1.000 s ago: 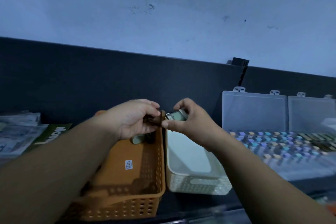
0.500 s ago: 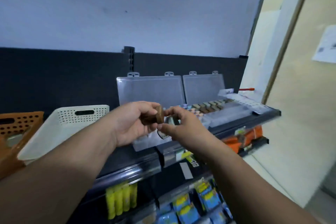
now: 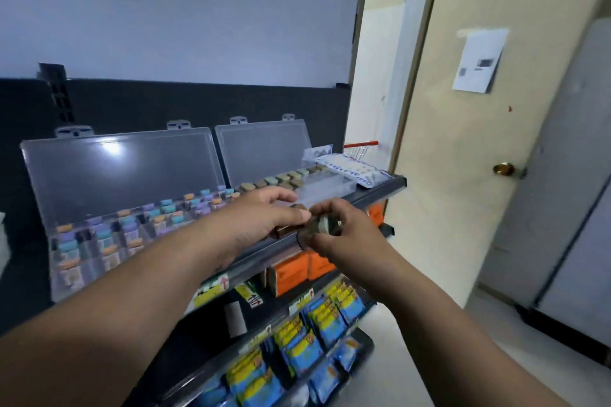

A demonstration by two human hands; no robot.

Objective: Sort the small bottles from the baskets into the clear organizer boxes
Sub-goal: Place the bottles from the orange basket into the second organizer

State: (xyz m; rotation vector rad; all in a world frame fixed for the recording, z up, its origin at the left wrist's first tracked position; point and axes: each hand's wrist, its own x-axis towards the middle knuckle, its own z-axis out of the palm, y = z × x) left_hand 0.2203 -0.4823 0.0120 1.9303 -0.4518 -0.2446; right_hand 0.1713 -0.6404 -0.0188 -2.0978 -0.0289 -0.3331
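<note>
Head-worn camera view of a shop shelf. At the centre of the frame two bare hands meet just above the front edge of a black metal shelf (image 3: 390, 187).

The left hand (image 3: 261, 218) reaches forward with its fingers loosely extended. Its thumb lies over a small brown bottle (image 3: 283, 231), which is mostly hidden beneath the hand. The right hand (image 3: 344, 235) has its fingers curled and pinches a small grey-green bottle (image 3: 322, 225) between thumb and fingertips. The two bottles sit close together; whether they touch is unclear.

Just behind the hands is a clear plastic organizer box with a row of olive and grey caps (image 3: 327, 183), its lid standing open. To its left, a second clear plastic organizer box full of pastel-capped bottles (image 3: 92, 277) is also open.

A second ago the hands were over an orange basket and a white basket. Half a second ago only the white one showed whole, at the left. Now both baskets are out of view, the camera has swung right, and the hands have reached the olive-capped box. The carry looks nearly over, and setting the bottles into a compartment there seems the likely next step.

Orange cartons (image 3: 291, 271) and blue-and-yellow packets (image 3: 297, 350) fill the lower shelves. A beige door (image 3: 463, 142) fills the right of the frame.
</note>
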